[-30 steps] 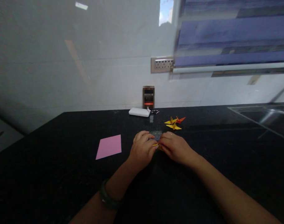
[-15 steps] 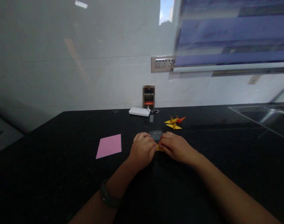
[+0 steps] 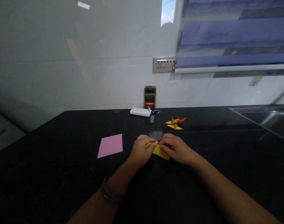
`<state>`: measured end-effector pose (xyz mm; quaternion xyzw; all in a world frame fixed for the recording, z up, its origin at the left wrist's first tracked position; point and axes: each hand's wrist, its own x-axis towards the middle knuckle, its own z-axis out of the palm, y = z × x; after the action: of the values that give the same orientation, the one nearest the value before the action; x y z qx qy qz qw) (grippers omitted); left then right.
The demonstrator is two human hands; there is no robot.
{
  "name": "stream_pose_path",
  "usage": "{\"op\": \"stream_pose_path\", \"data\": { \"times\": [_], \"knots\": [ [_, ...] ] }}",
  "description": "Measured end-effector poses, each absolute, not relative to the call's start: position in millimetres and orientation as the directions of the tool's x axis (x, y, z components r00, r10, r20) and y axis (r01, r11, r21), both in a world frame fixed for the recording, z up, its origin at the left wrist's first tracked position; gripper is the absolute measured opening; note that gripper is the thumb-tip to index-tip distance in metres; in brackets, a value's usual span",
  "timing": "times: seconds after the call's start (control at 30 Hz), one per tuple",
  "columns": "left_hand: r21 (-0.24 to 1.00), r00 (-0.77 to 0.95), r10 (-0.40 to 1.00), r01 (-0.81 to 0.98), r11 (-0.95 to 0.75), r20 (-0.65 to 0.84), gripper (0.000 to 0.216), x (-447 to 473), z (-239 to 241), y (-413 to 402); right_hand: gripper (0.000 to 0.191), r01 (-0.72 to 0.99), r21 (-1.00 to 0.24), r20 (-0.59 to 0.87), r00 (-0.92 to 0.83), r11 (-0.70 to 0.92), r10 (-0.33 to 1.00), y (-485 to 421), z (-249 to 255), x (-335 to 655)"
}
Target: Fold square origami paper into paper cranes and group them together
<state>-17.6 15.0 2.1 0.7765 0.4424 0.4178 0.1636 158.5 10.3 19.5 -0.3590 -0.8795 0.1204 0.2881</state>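
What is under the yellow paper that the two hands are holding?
Dark counter shows around the yellow paper; what lies directly beneath is hidden by the paper, left hand and right hand.

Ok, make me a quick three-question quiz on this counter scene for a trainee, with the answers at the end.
1. What colour is the paper that the left hand and right hand are touching?
2. True or false: the pink sheet lies to the left of both hands.
3. How many folded birds are on the counter: (a) two, (b) three, (c) four?

Key: 1. Yellow. 2. True. 3. (b).
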Motion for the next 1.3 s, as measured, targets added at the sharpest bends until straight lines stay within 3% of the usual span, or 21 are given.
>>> {"op": "stream_pose_path", "data": {
  "times": [0.3,0.47,0.6,0.9,1.03,1.17,1.23,1.3],
  "knots": [
    [0.709,0.109,0.885,0.557,-0.432,0.453,0.02,-21.2,3.9,18.4,0.011,0.597,-0.426,0.461,-0.503,0.68,0.731,16.3,15.5,162.1],
    [0.768,0.208,0.897,0.463,-0.442,0.391,0.011,-18.6,3.1,19.0,0.011,0.559,-0.421,0.484,-0.528,0.715,0.698,13.7,16.0,158.5],
    [0.774,0.192,0.886,0.433,-0.463,0.423,0.012,-18.1,0.7,19.1,0.012,0.571,-0.415,0.486,-0.519,0.708,0.703,12.2,15.1,155.0],
    [0.825,-0.083,0.926,0.489,-0.283,0.367,0.015,-26.1,0.2,25.3,0.01,0.719,-0.37,0.453,-0.413,0.588,0.79,26.7,20.9,183.9],
    [0.855,0.013,0.957,0.445,-0.267,0.291,0.015,-24.9,0.5,24.6,0.013,0.65,-0.491,0.518,-0.318,0.58,0.794,23.9,24.5,182.1],
    [0.913,0.156,0.964,0.32,-0.255,0.214,0.015,-19.0,2.4,19.1,0.013,0.512,-0.578,0.413,-0.487,0.635,0.769,13.6,19.3,163.3],
    [0.981,0.155,0.981,0.136,-0.138,0.116,0.019,-16.7,3.5,17.0,0.017,0.497,-0.67,0.322,-0.475,0.552,0.819,11.2,14.1,155.4],
    [0.991,0.175,0.984,-0.131,-0.008,0.031,0.023,-15.3,4.4,15.8,0.018,0.443,-0.805,0.249,-0.35,0.394,0.903,11.3,8.8,149.8]
  ]
}}
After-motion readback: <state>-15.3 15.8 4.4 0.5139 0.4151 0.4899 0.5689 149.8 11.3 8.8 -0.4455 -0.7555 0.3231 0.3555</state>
